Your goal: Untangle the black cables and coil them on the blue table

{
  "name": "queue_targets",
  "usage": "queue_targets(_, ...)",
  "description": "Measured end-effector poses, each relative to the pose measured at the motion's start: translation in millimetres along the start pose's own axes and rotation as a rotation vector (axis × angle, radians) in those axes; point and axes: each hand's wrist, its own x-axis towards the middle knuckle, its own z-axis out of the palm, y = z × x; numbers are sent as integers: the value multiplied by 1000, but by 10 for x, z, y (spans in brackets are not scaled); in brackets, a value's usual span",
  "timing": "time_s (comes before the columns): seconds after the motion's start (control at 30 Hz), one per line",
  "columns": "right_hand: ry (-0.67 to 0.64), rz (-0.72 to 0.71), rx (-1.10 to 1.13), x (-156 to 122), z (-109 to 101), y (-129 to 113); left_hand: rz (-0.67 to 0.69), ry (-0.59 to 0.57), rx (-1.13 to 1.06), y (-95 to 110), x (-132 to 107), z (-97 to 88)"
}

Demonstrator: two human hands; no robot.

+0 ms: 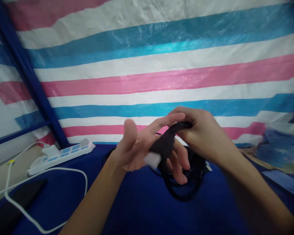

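Note:
My right hand (198, 127) pinches a thick black cable (183, 125) between its thumb and fingers. The cable bends down to the left into a wide black plug (163, 143) with a pale, blurred end piece. Behind the plug is my left hand (137, 145), palm up, its thumb raised and its fingers spread apart. The plug lies across that palm, but whether it touches the skin I cannot tell. More black cable loops (182, 197) hang or lie below the hands, partly hidden by the left fingers.
A white power strip (63, 156) with a white plug (50, 150) stands on the dark blue surface (142, 209) at left. A white cord (22, 212) curls near a flat black object (19, 199). Striped sheeting (147, 78) hangs behind. A blue patterned bag (281, 147) sits at right.

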Motion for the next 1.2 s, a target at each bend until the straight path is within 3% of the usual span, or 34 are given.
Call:
queue_targets(0.17,31,-164,-213,-59,163,-76,-161,242,218,92,-20,61)
queue_targets(0.23,33,-164,-187,-44,238,-113,-177,346,295,165,-49,86)
queue_targets(0.3,39,-84,-26,-12,283,-144,-138,392,249,224,-86,77)
queue_targets(0.37,5,53,199,22,271,-156,-99,387,112,249,-121,35)
queue_targets(0.47,-184,250,526,44,164,-138,78,343,-100,219,-157,-41)
queue_targets(0.53,-304,336,729,37,85,-126,201,316,-180,171,-155,-54)
queue_targets(0.6,-324,389,869,24,35,-129,258,330,-217,120,-131,-20)
queue_targets(0.73,-246,428,937,8,3,-138,284,394,-239,60,-57,123)
queue_targets(0.87,-282,426,971,10,-10,-91,297,398,-266,52,-4,210)
queue_targets(1.2,-332,486,1148,60,29,-41,280,477,-251,58,42,164)
